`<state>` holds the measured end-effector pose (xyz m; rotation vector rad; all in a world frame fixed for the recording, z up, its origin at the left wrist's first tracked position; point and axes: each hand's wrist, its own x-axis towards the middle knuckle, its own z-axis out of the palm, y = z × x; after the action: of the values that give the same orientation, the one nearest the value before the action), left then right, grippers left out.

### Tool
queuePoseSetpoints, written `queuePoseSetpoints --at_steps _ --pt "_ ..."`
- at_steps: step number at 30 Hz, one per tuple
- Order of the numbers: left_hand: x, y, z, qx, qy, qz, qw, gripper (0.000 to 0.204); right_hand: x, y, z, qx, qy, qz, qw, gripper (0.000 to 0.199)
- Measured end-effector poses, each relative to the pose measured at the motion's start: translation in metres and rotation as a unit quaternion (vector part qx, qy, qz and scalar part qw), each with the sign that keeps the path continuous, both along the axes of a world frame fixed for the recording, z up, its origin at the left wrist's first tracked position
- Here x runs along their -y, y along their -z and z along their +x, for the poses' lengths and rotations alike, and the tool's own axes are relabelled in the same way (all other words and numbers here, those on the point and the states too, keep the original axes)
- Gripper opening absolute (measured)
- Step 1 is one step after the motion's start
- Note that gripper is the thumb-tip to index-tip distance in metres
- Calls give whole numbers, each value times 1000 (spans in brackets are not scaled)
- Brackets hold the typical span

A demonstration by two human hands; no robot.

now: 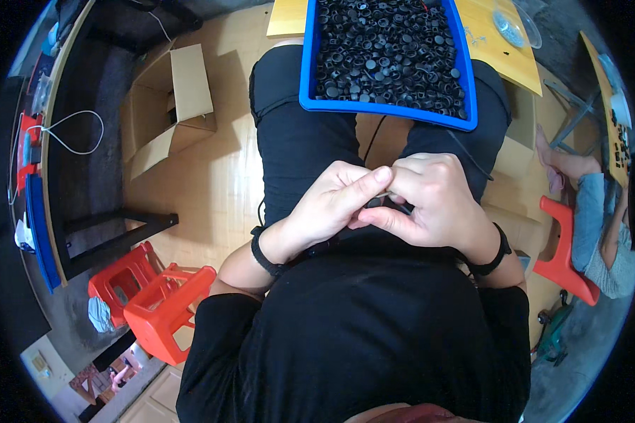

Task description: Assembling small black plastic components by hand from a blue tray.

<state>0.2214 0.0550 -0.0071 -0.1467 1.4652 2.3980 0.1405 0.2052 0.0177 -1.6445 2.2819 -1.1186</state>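
The person sits with both hands brought together over the lap, just below the near rim of a blue tray (307, 70) that rests across the knees and is heaped with small black round parts (391, 49). The left hand (331, 204) and the right hand (430, 201) are touching, fingers pressed together around one small black part (386, 204), of which only a sliver shows between them; a thin pale sliver, perhaps a pin or wire end, pokes out at the left thumb tip, though it is too small to tell. Thin black cables (374, 137) run up from the hands toward the tray.

The risks here are mostly of slipping and spilling. The part is tiny and nearly hidden by the fingers, so a loosened pinch could drop it between the thighs onto the pale wooden floor (212, 183). The tray is balanced on the legs, not on the yellow table (504, 60) beyond it; a shift of a knee could tip it and scatter the heap. The cables crossing the lap could snag a wrist and tug the tray's near edge.
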Motion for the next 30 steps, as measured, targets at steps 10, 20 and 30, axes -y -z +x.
queuePoseSetpoints --at_steps 10,20,30 --pt "-5 12 4 42 -13 126 991 48 0 1 6 -84 8 -28 996 43" --pt "-7 3 1 112 -42 153 981 48 1 9 10 -102 27 5 994 37" --pt "-5 4 1 126 -53 187 973 41 3 5 -2 -111 -33 35 993 38"
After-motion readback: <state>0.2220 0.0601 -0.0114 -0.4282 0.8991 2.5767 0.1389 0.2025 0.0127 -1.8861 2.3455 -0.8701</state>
